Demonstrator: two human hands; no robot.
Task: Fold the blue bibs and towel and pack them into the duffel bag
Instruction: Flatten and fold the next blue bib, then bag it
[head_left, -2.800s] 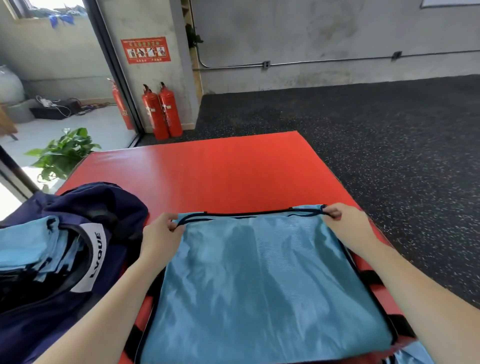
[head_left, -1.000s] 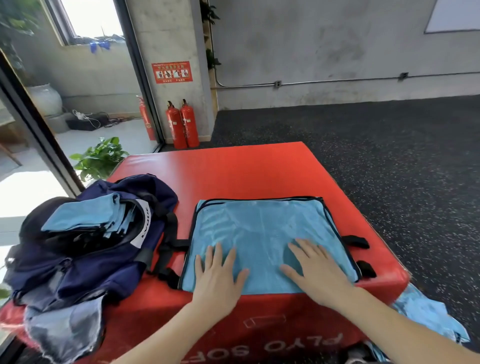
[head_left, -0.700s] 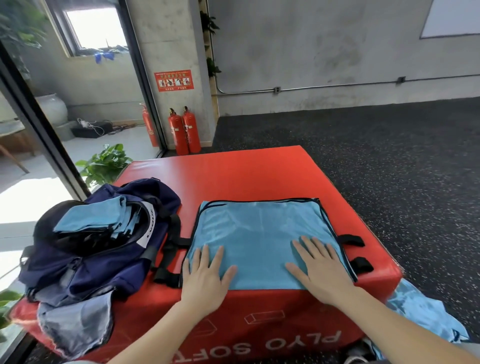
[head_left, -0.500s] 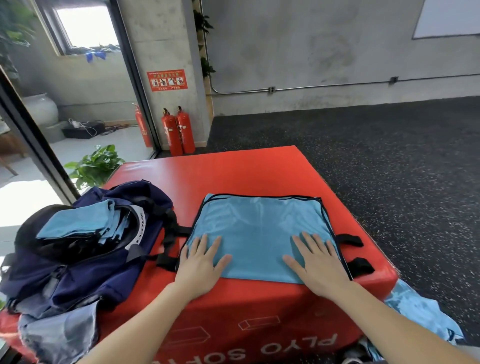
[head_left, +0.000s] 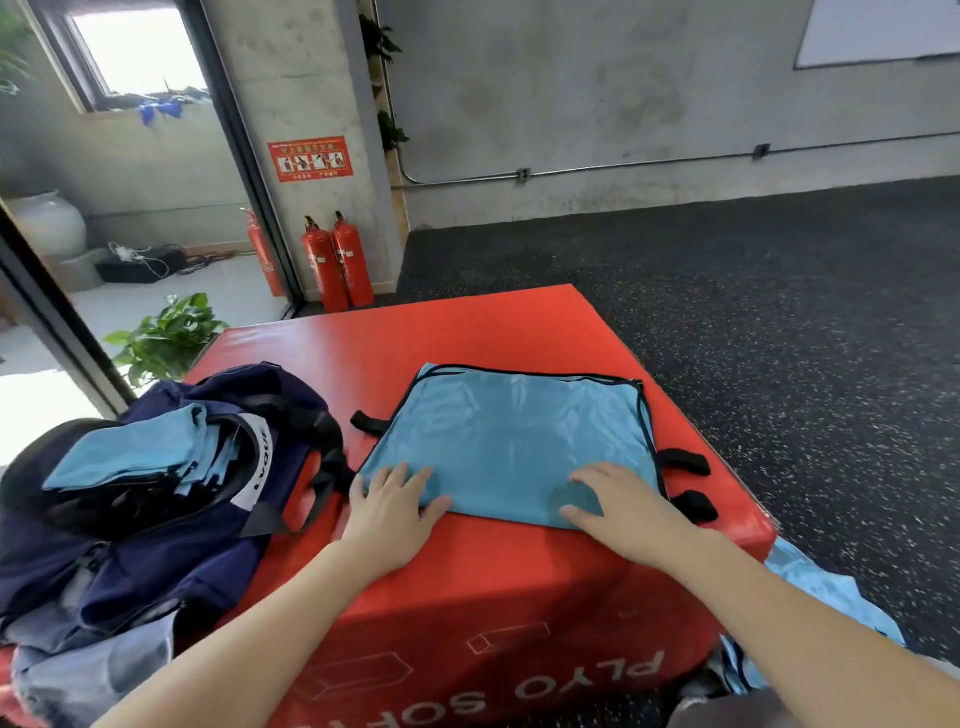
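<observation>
Both hands, left hand (head_left: 387, 512) and right hand (head_left: 626, 512), flat on half-folded bib (head_left: 511, 441) right of bag (head_left: 156, 499); next fold again, pack.

Bare concrete wall (head_left: 597, 98) at 12 o'clock, metal conduit (head_left: 675, 161) along its base. Black speckled rubber floor (head_left: 753, 312) from 1 to 4. Two red fire extinguishers (head_left: 337, 262) at 11, red safety sign (head_left: 310, 158) above. Bright window (head_left: 140, 49) at 10; potted plant (head_left: 166, 335) at 9.
</observation>
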